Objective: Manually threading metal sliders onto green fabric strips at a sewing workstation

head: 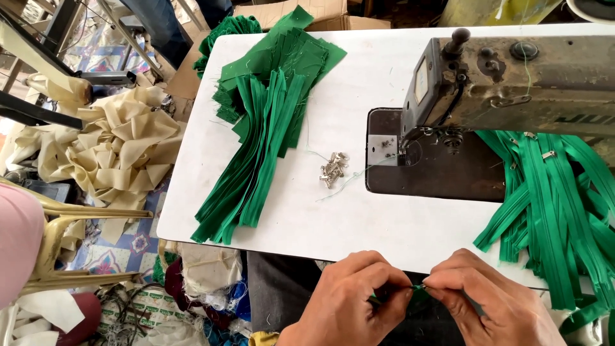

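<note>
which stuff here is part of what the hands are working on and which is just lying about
In use:
left hand and right hand, pinching a green zipper
zipper pile
metal sliders
zipper stack
sewing machine

Lying about:
cream cloth
cardboard box
yellow chair

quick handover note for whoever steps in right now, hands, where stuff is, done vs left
Left hand and right hand: both pinch one green zipper piece at the table's near edge.
Metal sliders: small pile mid-table.
Green zipper strips: stacked left of the sewing machine.
More green zippers, some already with sliders, hang on the right.
Left: the left stack appears unfitted.
</note>
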